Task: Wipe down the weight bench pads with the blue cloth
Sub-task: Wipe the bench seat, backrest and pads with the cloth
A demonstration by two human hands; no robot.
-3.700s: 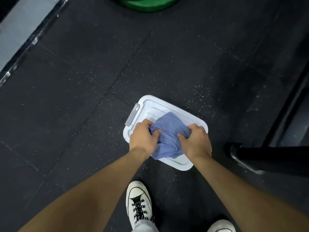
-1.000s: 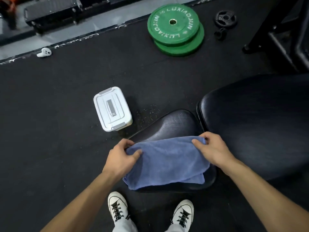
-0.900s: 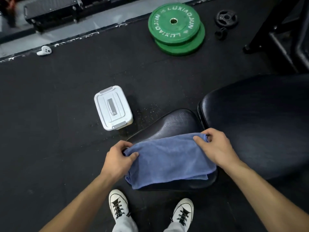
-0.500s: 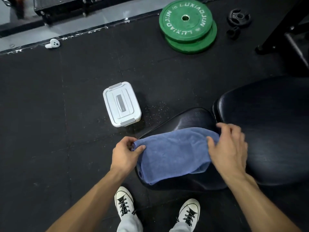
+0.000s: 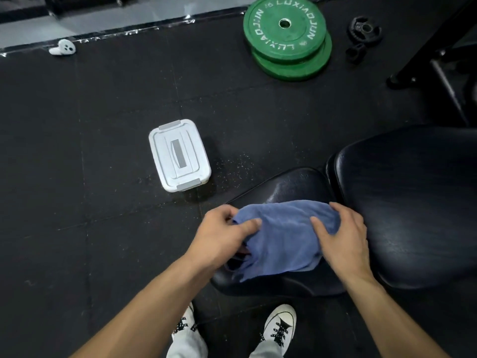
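Note:
The blue cloth point(image 5: 282, 239) lies bunched on the small black seat pad point(image 5: 289, 186) of the weight bench. My left hand point(image 5: 219, 236) grips the cloth's left edge, thumb on top. My right hand point(image 5: 343, 236) rests flat on the cloth's right side, fingers spread over it. The larger black back pad point(image 5: 413, 202) sits to the right, a narrow gap apart from the seat pad. The near part of the seat pad is hidden under the cloth and hands.
A white lidded plastic box point(image 5: 179, 155) stands on the black rubber floor to the left. Two stacked green weight plates point(image 5: 287, 34) lie further back, with a small black plate point(image 5: 364, 29) beside them. A rack frame point(image 5: 438, 65) stands at the right. My white shoes point(image 5: 280, 325) are below.
Earlier I held the cloth over the white box; now it lies on the seat pad. In the last second my hands drew closer together, bunching the cloth, and my right hand flattened onto it.

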